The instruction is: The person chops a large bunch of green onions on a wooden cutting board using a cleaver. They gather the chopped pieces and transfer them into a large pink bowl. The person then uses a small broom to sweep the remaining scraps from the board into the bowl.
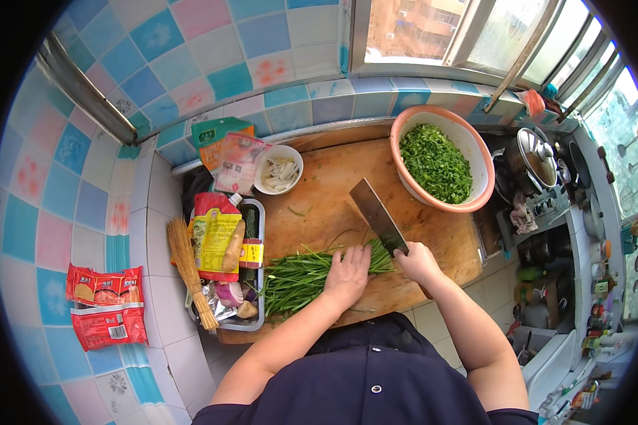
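Head view: your right hand (415, 261) is closed round the handle of the knife (377, 214), whose broad blade points away from you and to the left across the board (319, 202). Your left hand (349, 273) lies palm down over the long greens (298, 280), its fingers reaching forward and close together; its underside is hidden, so I cannot tell how far it closes on them. The greens lie in a loose bunch along the near part of the board, their loose end spreading left toward the tray and their gathered end just beside the blade. Whether the edge touches them, I cannot tell. At the far right of the board, the basin (480, 149) with its orange rim holds a heap of finely chopped greens (436, 164). At the far left, the bowl (280, 190) holds pale pieces (282, 172), just beside a pink packet (239, 164) and a green pouch (216, 133). Left of your greens, the tray (261, 219) carries a red and yellow pouch (213, 234) with a brown root (234, 248) on it, and nearer you a purple onion (229, 292). A straw brush (188, 265) lies along the tray's left side. Farther left are two red packets (108, 326), and to the right, beyond the basin, stands a lidded pot (535, 159).
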### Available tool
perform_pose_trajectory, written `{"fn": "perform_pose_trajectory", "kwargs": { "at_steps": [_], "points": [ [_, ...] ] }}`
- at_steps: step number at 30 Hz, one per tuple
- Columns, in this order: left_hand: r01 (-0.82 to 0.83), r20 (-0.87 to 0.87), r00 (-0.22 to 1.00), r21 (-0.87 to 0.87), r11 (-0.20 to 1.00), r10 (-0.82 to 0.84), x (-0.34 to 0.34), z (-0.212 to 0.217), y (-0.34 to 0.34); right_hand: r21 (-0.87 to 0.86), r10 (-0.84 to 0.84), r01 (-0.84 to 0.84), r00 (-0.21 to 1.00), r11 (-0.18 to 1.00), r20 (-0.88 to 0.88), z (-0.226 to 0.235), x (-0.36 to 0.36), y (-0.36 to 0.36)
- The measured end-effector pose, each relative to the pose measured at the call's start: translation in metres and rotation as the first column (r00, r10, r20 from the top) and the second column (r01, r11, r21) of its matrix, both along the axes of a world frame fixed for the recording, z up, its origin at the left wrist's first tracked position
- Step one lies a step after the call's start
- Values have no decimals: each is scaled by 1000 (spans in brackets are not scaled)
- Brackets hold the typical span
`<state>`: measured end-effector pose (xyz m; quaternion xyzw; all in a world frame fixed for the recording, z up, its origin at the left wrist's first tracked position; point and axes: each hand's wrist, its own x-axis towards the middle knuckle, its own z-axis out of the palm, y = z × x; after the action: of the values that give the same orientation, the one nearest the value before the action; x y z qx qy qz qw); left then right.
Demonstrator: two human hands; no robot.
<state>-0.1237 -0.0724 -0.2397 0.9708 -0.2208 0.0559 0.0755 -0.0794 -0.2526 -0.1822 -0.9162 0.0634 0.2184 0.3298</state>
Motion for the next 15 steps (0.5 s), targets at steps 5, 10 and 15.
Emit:
{"fn": "perform_pose_trajectory", "kwargs": {
  "at_steps": [5, 10, 15],
  "points": [
    [-106, -84, 991, -40, 994, 102, 11, 3, -6, -30, -18, 18, 1000, 999, 16, 50, -19, -10],
    [-135, -60, 989, 32, 990, 137, 19, 0, -15, -100, 4, -3, 1000, 995, 17, 62, -44, -21],
    [-132, -70, 988, 87, 987, 138, 19, 3, -19, -142, 19, -23, 999, 990, -27, 40, -46, -18]
  ]
}}
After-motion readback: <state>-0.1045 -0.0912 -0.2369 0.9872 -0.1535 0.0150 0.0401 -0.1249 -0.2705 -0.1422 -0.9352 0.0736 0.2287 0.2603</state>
